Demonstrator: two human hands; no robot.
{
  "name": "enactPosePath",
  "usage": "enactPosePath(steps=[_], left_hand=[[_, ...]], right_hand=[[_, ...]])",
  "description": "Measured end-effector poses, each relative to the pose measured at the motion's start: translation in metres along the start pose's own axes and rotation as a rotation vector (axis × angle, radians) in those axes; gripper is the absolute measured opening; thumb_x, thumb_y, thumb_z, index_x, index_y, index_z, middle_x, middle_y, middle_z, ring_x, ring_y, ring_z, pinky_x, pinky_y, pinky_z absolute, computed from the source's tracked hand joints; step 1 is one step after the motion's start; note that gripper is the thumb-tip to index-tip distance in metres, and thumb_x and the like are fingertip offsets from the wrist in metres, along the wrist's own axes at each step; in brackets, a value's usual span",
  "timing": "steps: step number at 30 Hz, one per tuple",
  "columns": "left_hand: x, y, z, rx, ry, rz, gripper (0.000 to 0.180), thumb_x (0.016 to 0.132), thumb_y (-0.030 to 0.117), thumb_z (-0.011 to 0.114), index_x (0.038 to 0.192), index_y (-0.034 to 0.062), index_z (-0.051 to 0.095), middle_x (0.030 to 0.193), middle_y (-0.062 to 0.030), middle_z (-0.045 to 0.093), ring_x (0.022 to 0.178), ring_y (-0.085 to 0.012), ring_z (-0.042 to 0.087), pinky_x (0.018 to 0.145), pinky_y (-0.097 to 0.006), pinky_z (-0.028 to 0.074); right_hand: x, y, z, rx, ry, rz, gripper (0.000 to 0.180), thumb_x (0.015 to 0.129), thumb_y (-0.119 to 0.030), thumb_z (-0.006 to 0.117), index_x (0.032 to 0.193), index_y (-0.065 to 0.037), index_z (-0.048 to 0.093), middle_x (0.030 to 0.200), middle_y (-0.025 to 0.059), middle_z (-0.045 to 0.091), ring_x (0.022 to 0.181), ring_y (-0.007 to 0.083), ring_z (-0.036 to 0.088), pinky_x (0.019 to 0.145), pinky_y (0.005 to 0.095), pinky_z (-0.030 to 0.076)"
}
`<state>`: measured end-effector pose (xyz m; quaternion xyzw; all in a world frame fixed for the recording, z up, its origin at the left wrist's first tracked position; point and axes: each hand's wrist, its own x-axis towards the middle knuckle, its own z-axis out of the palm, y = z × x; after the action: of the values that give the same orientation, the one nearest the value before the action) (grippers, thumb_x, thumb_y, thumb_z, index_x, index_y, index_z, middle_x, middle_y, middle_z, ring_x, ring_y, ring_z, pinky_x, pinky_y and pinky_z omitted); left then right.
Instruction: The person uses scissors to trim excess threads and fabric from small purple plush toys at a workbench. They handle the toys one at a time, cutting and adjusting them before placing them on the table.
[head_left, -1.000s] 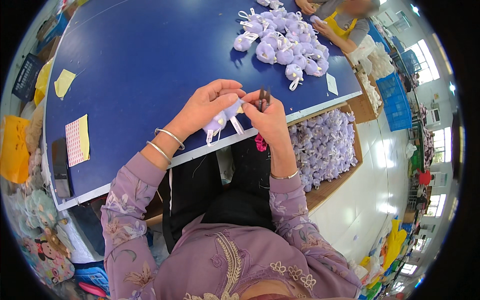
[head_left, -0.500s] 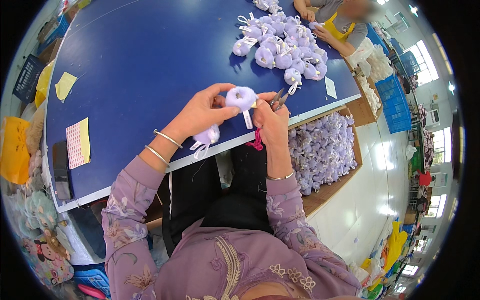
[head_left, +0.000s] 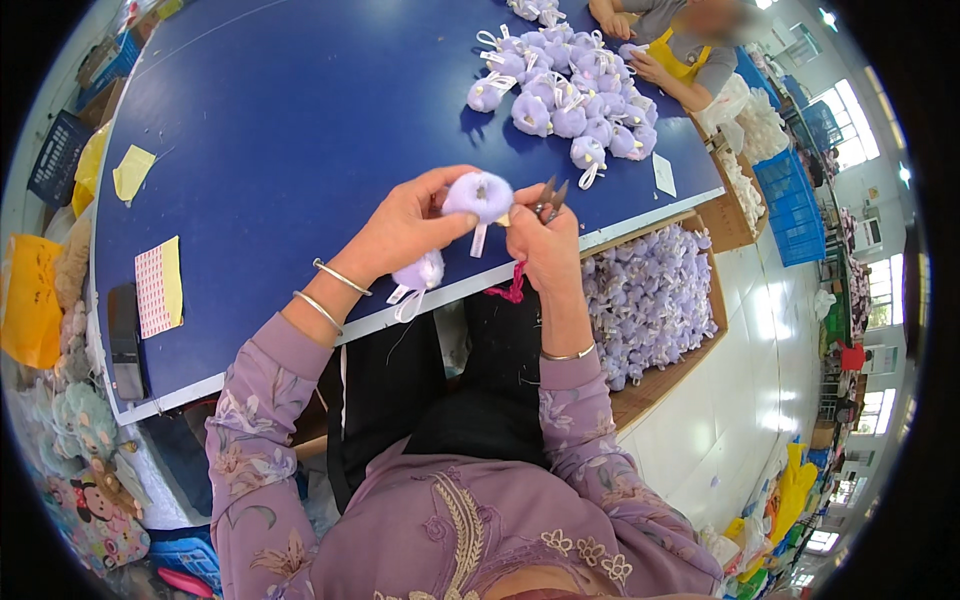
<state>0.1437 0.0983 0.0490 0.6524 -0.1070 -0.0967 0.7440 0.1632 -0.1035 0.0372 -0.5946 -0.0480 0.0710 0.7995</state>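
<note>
My left hand (head_left: 420, 215) grips a small round lavender plush piece (head_left: 480, 192) between thumb and fingers, with a dark dimple in its middle and a white tag hanging below. My right hand (head_left: 541, 232) is closed around small thread snips (head_left: 550, 200) with their blades pointing up and away. Its fingertips also pinch the plush's right side, at a pale yellow bit. Pink cord (head_left: 514, 285) wound on the snips hangs below that hand. A second lavender plush (head_left: 420, 270) with white loops lies by the table edge, under my left wrist.
Many lavender plushes (head_left: 570, 120) are heaped on the blue table (head_left: 250, 130). An open carton (head_left: 660, 370) full of them stands at my right. A sticker sheet (head_left: 158, 288) and phone (head_left: 124, 340) lie at left. Across the table a person in a yellow apron (head_left: 672, 58) works.
The plush in my left hand has tilted a little, and its tag has swung left. The snips have turned more upright in my right hand.
</note>
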Motion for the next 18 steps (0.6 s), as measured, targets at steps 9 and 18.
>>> enactPosePath(steps=[9, 18], left_hand=[[0.009, 0.001, -0.011, -0.395, 0.338, -0.037, 0.035, 0.099, 0.03, 0.051, 0.118, 0.0002, 0.055, 0.082, -0.0049, 0.057, 0.058, -0.0076, 0.045, 0.048, -0.022, 0.037], [0.005, -0.006, -0.01, -0.378, 0.49, 0.046, 0.028, 0.099, 0.029, 0.051, 0.101, 0.0023, 0.061, 0.074, -0.0023, 0.056, 0.06, -0.0076, 0.045, 0.054, -0.022, 0.038]], right_hand=[[-0.002, -0.071, -0.062, 0.623, -0.045, -0.327, 0.034, 0.097, -0.029, 0.046, 0.113, -0.002, 0.06, 0.091, 0.004, 0.06, 0.039, 0.0026, 0.024, 0.035, 0.0194, 0.022], [-0.021, 0.002, 0.062, -0.475, -0.305, -0.008, 0.051, 0.076, -0.021, 0.08, 0.116, 0.001, 0.057, 0.1, 0.0063, 0.065, 0.085, 0.0093, 0.059, 0.072, 0.0248, 0.049]])
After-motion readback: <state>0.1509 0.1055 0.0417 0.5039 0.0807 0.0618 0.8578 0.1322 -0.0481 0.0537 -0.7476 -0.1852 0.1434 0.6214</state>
